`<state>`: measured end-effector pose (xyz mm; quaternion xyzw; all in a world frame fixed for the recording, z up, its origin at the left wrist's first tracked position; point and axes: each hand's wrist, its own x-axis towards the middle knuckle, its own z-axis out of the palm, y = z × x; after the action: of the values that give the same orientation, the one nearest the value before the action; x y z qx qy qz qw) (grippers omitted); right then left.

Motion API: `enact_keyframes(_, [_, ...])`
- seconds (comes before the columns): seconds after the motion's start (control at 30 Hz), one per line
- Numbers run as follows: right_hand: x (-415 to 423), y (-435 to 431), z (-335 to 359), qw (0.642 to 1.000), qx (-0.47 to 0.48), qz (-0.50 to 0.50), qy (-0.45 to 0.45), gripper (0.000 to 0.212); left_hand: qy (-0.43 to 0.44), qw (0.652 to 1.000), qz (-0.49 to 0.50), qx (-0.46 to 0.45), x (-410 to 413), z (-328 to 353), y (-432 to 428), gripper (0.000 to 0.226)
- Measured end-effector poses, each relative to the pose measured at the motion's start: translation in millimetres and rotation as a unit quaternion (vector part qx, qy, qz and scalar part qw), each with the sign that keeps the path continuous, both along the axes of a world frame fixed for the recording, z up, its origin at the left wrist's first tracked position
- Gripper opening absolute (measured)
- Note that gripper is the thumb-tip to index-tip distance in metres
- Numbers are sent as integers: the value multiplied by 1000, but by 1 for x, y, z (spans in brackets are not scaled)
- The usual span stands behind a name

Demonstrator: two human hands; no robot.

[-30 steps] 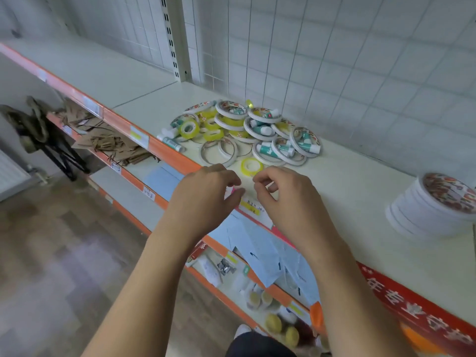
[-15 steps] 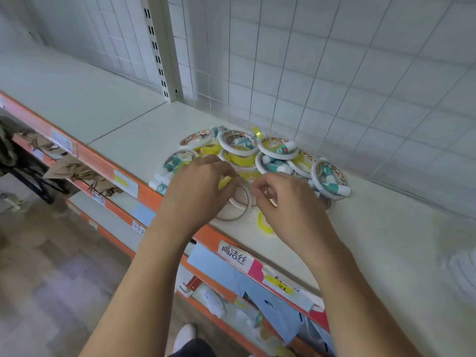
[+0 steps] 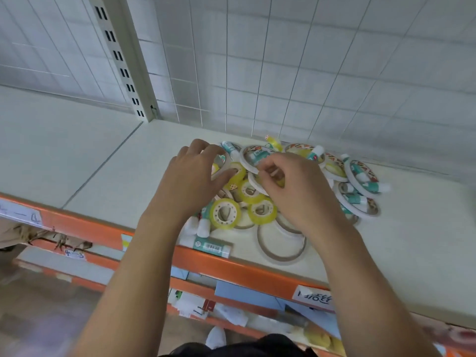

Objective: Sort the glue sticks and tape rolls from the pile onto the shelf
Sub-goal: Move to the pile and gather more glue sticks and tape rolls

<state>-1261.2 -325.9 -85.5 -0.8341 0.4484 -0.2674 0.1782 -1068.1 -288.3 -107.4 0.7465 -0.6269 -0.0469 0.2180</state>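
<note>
Lower centre, a white-and-teal plastic glue stick (image 3: 211,247) is lying by the orange shelf edge (image 3: 247,271): light, stiff, likely rolling, best pinched mid-barrel. Mid-frame, your left hand (image 3: 194,181) is hovering open over yellow tape rolls (image 3: 225,213); your right hand (image 3: 296,194) is pinching a thin white tape ring (image 3: 244,158). Beyond, overlapping rings (image 3: 360,181) are trapping more sticks (image 3: 356,199)

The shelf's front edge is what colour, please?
The shelf's front edge is orange; head view.
</note>
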Motion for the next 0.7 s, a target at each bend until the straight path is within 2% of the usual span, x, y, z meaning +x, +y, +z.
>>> enact_keyframes(0.1, [14,4,-1,1000,-2,-7,15,11,21,997,3,68,12,-13,-8,69])
enact_keyframes(0.23, [23,1,-1,999,-17,-20,29,12,140,980,-17,142,30,-19,-18,79])
enact_keyframes(0.3, [25,-7,-1,998,-22,-32,52,18,166,978,-29,122,36,-18,-22,77])
enact_keyframes(0.4, [30,-23,0,994,-11,-18,109,40,177,981,-25,80,40,-15,-22,80])
enact_keyframes(0.57, [39,-59,0,976,72,43,203,81,153,986,-38,48,45,-11,-19,79])
enact_keyframes(0.63, [40,-69,-3,966,99,39,238,88,154,986,-44,41,45,-9,-17,78])
enact_keyframes(0.7, [39,-73,-7,968,108,31,224,86,153,986,-46,37,46,-9,-15,76])
